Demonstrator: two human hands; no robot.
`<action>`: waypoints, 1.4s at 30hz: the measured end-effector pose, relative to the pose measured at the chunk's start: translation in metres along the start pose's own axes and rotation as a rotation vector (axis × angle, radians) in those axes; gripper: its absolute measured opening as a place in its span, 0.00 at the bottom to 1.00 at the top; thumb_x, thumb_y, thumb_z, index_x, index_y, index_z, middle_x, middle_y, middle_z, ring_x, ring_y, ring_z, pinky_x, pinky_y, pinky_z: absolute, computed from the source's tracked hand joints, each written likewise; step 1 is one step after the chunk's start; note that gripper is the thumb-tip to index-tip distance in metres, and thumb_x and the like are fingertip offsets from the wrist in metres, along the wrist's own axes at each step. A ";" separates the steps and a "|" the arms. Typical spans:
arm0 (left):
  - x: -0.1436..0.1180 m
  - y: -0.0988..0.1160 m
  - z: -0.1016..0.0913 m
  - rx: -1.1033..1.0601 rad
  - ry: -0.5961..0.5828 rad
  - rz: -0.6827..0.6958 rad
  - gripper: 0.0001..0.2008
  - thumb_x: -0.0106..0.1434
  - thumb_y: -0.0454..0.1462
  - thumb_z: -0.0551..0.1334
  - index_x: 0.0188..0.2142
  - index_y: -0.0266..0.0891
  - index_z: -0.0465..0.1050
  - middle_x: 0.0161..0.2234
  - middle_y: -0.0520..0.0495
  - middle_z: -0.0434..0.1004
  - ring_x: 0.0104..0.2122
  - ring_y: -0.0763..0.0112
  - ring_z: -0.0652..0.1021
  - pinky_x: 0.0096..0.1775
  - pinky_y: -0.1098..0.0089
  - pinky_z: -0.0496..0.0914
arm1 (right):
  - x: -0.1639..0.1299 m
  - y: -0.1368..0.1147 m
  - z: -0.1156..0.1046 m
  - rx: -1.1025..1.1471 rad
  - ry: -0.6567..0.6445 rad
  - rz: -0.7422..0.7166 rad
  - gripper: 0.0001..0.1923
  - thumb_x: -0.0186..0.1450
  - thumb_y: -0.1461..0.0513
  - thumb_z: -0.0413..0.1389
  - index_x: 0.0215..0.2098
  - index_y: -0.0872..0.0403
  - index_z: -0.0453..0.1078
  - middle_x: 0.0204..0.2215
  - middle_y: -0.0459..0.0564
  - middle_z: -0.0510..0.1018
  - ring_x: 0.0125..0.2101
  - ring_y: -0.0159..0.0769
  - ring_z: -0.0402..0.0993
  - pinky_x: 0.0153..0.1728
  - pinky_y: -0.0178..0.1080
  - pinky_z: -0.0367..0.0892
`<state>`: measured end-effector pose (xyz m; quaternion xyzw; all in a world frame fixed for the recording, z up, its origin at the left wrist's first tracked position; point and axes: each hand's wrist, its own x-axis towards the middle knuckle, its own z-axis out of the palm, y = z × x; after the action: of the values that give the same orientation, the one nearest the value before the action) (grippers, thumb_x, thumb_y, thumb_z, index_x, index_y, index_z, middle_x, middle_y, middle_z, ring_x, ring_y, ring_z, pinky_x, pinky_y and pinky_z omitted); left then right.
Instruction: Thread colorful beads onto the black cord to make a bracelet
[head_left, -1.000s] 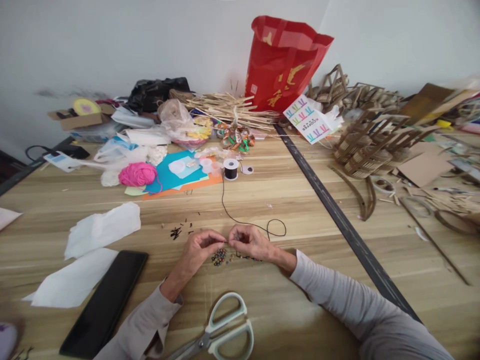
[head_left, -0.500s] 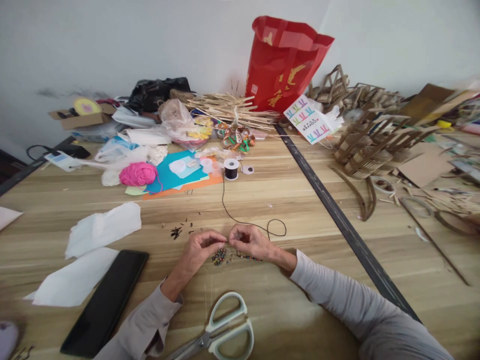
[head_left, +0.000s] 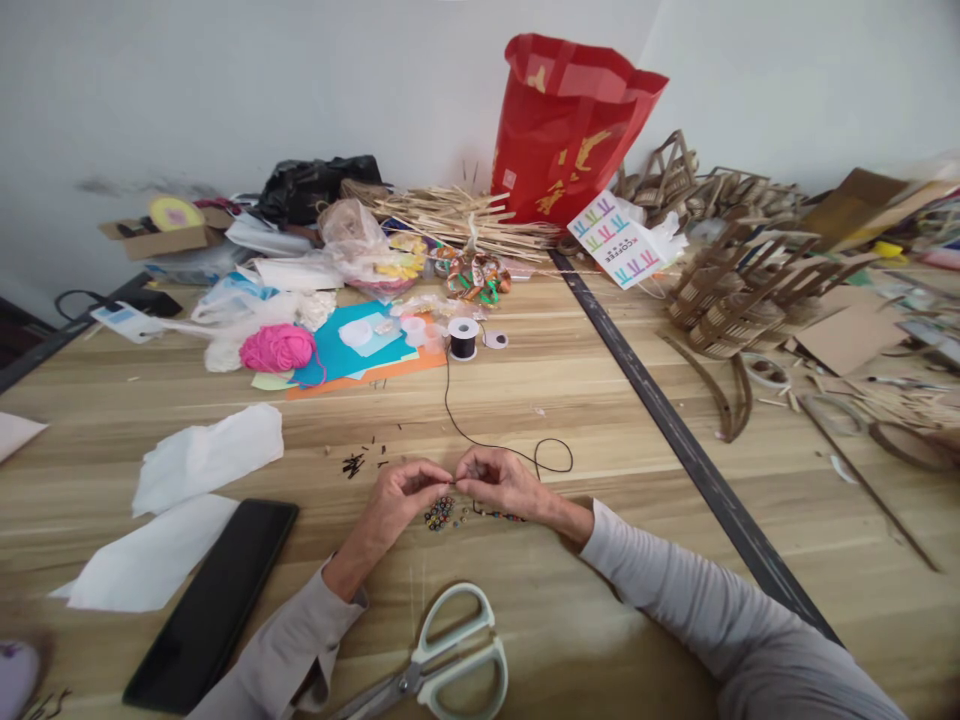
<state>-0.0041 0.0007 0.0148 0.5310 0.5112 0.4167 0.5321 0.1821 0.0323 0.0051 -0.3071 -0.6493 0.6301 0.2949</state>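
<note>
My left hand (head_left: 395, 502) and my right hand (head_left: 501, 482) meet fingertip to fingertip low over the wooden table (head_left: 570, 400). Both pinch the end of a thin black cord (head_left: 480, 440) that runs back to a small black spool (head_left: 463, 338). Whether a bead sits between the fingers I cannot tell. A little heap of coloured beads (head_left: 439, 514) lies just under the hands, and a short beaded stretch (head_left: 499, 516) lies under my right hand. Tiny black cord scraps (head_left: 352, 463) are scattered to the left.
White-handled scissors (head_left: 442, 665) lie near the front edge. A black phone (head_left: 214, 600) and white tissue sheets (head_left: 206, 455) sit at the left. Pink yarn (head_left: 276, 347), coloured paper, bags, a red bag (head_left: 570, 125) and cardboard strip models (head_left: 739, 285) crowd the back and right.
</note>
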 end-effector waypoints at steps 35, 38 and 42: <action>0.001 -0.002 -0.002 0.017 0.043 0.019 0.04 0.48 0.35 0.68 0.25 0.35 0.78 0.25 0.48 0.78 0.26 0.70 0.75 0.30 0.73 0.69 | 0.001 -0.003 0.002 -0.128 0.077 -0.042 0.13 0.60 0.55 0.57 0.30 0.58 0.69 0.18 0.41 0.65 0.18 0.24 0.57 0.18 0.28 0.54; 0.001 -0.002 -0.002 0.021 0.036 0.011 0.05 0.47 0.35 0.68 0.25 0.35 0.78 0.25 0.47 0.78 0.26 0.70 0.75 0.30 0.73 0.69 | 0.001 -0.003 0.002 -0.133 0.074 -0.053 0.12 0.60 0.56 0.56 0.30 0.58 0.69 0.18 0.42 0.65 0.19 0.24 0.57 0.19 0.28 0.54; 0.001 -0.001 -0.002 0.031 0.047 0.005 0.04 0.48 0.34 0.68 0.25 0.35 0.78 0.24 0.48 0.78 0.26 0.70 0.75 0.30 0.73 0.69 | 0.000 -0.003 0.002 -0.112 0.062 -0.055 0.12 0.60 0.56 0.56 0.29 0.58 0.68 0.18 0.42 0.64 0.19 0.24 0.56 0.19 0.28 0.53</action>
<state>-0.0060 0.0016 0.0137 0.5308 0.5285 0.4224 0.5105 0.1808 0.0309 0.0078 -0.3244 -0.6823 0.5746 0.3147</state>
